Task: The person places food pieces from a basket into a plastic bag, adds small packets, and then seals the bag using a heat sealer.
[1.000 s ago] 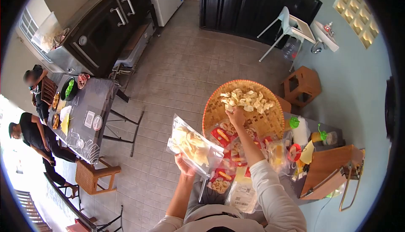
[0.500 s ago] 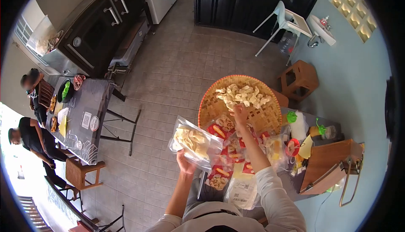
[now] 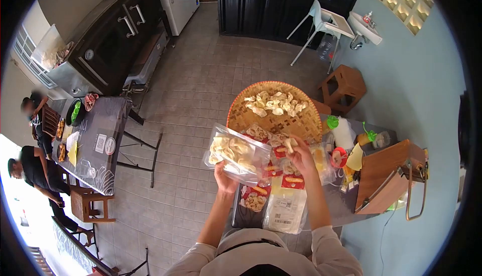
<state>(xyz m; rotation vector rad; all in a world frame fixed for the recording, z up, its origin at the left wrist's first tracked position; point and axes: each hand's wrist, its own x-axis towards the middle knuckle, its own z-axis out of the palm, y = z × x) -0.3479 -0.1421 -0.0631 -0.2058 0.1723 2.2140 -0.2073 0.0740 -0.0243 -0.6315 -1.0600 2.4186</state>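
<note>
My left hand (image 3: 225, 179) grips a clear plastic bag (image 3: 259, 158) from below, its thumb at the front. Pale curled chips (image 3: 232, 150) fill much of the bag. To the right, my right hand (image 3: 303, 159) pinches a pale chip (image 3: 289, 145) above several red-labelled snack packs (image 3: 292, 181). Beyond both hands, a round woven bamboo tray (image 3: 240, 120) carries a loose heap of similar chips (image 3: 276, 103). A clear packet with a barcode label (image 3: 284, 214) lies nearest my body.
Green-topped bottles (image 3: 369, 136) and a wooden box (image 3: 384, 175) stand on the right of my table. A brown stool (image 3: 344, 87) and a white high chair (image 3: 326, 22) are farther off. Two people are at a dark table (image 3: 103, 120) on the left.
My right hand has come back from the tray's heap toward the bag, carrying a chip. The heap looks smaller and more spread out. My left hand still holds the bag.
</note>
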